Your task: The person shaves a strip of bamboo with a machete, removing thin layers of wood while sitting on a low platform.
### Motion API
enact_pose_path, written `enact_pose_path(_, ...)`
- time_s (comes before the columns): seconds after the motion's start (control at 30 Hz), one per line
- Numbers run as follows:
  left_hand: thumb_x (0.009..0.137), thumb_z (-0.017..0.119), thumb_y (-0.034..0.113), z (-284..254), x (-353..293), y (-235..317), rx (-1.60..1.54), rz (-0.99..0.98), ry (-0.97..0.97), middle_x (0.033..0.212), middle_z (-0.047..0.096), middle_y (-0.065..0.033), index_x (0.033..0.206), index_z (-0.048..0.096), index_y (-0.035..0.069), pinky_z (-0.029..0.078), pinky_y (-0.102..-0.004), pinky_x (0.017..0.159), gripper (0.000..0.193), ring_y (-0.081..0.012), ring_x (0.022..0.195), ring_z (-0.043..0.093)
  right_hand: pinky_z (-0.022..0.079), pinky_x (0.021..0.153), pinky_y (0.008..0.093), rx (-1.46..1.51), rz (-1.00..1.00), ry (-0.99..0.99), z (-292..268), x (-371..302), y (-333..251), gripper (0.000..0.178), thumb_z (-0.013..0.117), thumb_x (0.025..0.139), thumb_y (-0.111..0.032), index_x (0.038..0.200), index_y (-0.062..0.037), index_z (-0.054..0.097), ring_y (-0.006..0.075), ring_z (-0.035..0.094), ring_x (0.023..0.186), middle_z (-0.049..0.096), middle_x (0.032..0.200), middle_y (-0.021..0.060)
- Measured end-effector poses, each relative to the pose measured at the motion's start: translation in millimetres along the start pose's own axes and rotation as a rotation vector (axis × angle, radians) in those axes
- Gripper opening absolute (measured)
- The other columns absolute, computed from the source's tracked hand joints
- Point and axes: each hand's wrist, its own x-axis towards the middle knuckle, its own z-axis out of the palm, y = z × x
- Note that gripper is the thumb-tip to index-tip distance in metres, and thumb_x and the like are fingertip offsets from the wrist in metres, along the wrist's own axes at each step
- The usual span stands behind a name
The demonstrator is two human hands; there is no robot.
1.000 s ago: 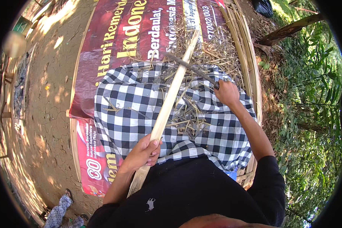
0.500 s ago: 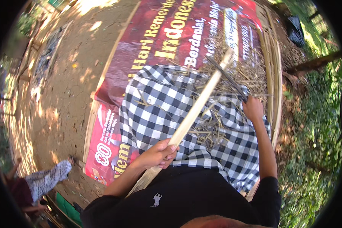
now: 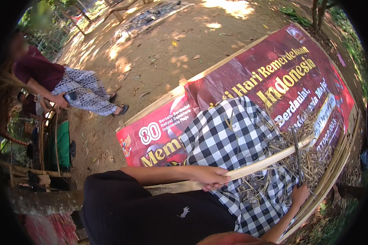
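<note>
My left hand (image 3: pixel 212 178) is closed around a long pale bamboo strip (image 3: pixel 265 163), which runs from beside my body out to the right. In my closed right hand (image 3: pixel 299 195) is the handle of a dark, narrow knife (image 3: pixel 297 161). Its blade crosses the strip close to the far end; whether it bites into the bamboo I cannot tell. Below the strip, a black-and-white checkered cloth (image 3: pixel 223 136) covers my lap. Thin shavings (image 3: pixel 255 188) lie scattered over the cloth and thickly around the knife.
A red printed banner (image 3: pixel 241 87) covers a bamboo platform with a raised edge pole (image 3: pixel 216 67). At left, a person (image 3: pixel 79 87) in patterned trousers stands on the dirt ground, holding a dark phone-like object (image 3: pixel 70 96). A green sheet (image 3: pixel 62 143) hangs near a tree trunk (image 3: pixel 45 200).
My view has swung to the left, bringing the standing person and more ground into sight. Both hands keep their grips, and the knife still crosses the strip near its far end.
</note>
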Motion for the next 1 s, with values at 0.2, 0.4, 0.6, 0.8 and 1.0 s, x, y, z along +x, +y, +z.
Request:
enact_pose_path(0.2, 0.108, 0.035, 0.047, 1, 12, -1, 0.196, 0.042, 0.079, 0.074, 0.054, -0.0015, 0.104, 0.049, 0.003, 0.048, -0.0251, 0.05, 0.046, -0.0094, 0.056, 0.055, 0.052, 0.075, 0.0538, 0.103, 0.143, -0.042, -18, -10, -14, 0.031, 0.07, 0.084, -0.022, 0.102, 0.0021, 0.067, 0.0436, 0.067, 0.087, 0.067, 0.094, 0.0267)
enact_pose_path(0.4, 0.107, 0.036, 0.05, -1, 16, 10, 0.198, 0.005, 0.094, 0.086, 0.067, -0.0114, 0.123, 0.051, -0.003, 0.057, -0.0302, 0.061, 0.057, -0.0158, 0.066, 0.066, 0.051, 0.073, 0.0542, 0.187, 0.082, -0.03, -30, -17, -28, 0.03, 0.069, 0.083, -0.022, 0.098, 0.0043, 0.068, 0.0456, 0.066, 0.081, 0.068, 0.084, 0.0263)
enact_pose_path(0.6, 0.104, 0.037, 0.056, -18, 47, 10, 0.281, 0.044, 0.115, 0.084, 0.068, -0.0124, 0.135, 0.045, 0.005, 0.058, -0.0317, 0.062, 0.06, -0.0176, 0.064, 0.067, 0.051, 0.073, 0.0562, 0.25, 0.067, -0.011, -17, -16, -28, 0.032, 0.068, 0.084, -0.024, 0.094, 0.0059, 0.068, 0.0471, 0.066, 0.082, 0.067, 0.084, 0.029)
enact_pose_path(0.8, 0.104, 0.037, 0.057, -6, 60, 29, 0.314, -0.018, 0.092, 0.087, 0.068, -0.0119, 0.123, 0.052, 0.002, 0.059, -0.0312, 0.063, 0.06, -0.0168, 0.067, 0.069, 0.05, 0.074, 0.0567, 0.293, 0.132, -0.068, -29, -23, -29, 0.03, 0.068, 0.084, -0.024, 0.094, 0.0041, 0.068, 0.048, 0.065, 0.085, 0.067, 0.087, 0.0296)
enact_pose_path(1.0, 0.104, 0.037, 0.059, -19, 101, 29, 0.296, 0.07, 0.079, 0.079, 0.065, -0.0098, 0.127, 0.045, 0.004, 0.057, -0.0301, 0.057, 0.06, -0.0159, 0.062, 0.067, 0.051, 0.075, 0.0561, 0.294, 0.173, -0.052, -31, -29, -33, 0.028, 0.071, 0.082, -0.023, 0.093, 0.0024, 0.069, 0.0477, 0.066, 0.085, 0.068, 0.086, 0.0282)
